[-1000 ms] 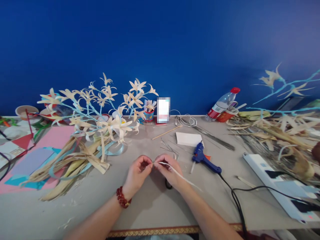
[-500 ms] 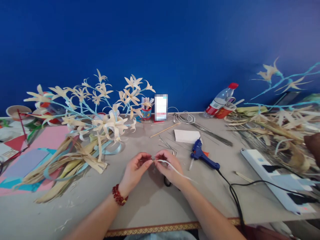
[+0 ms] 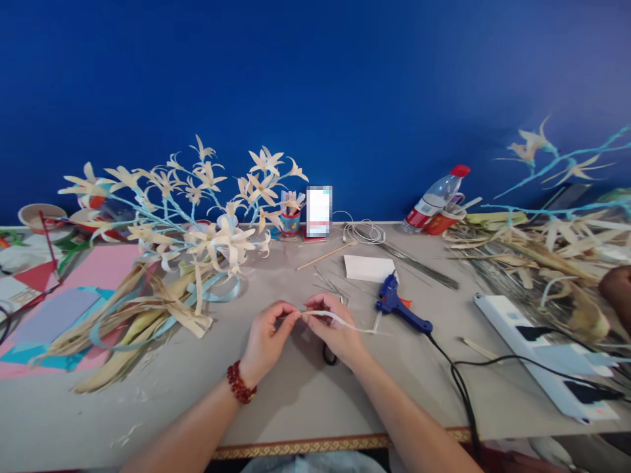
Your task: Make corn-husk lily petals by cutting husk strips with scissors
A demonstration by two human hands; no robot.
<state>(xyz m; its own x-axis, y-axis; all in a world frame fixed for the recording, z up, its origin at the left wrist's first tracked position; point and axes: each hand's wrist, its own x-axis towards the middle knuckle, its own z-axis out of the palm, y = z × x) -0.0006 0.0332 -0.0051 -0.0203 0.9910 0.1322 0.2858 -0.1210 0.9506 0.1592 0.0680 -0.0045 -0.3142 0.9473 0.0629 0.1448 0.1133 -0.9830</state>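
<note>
Above the tabletop (image 3: 296, 407), the 2 hands meet fingertip to fingertip: the left hand (image 3: 266, 336) and right hand (image 3: 338, 336), fingers curled, both pinch a thin pale strip (image 3: 326, 315), which trails across the right hand toward the blue glue gun (image 3: 393, 299).

Soft indoor light, blue wall (image 3: 276, 79) paler at right, faint shadows on table (image 3: 290, 414), bright pixelated screen (image 3: 319, 211), stretched edges.
</note>
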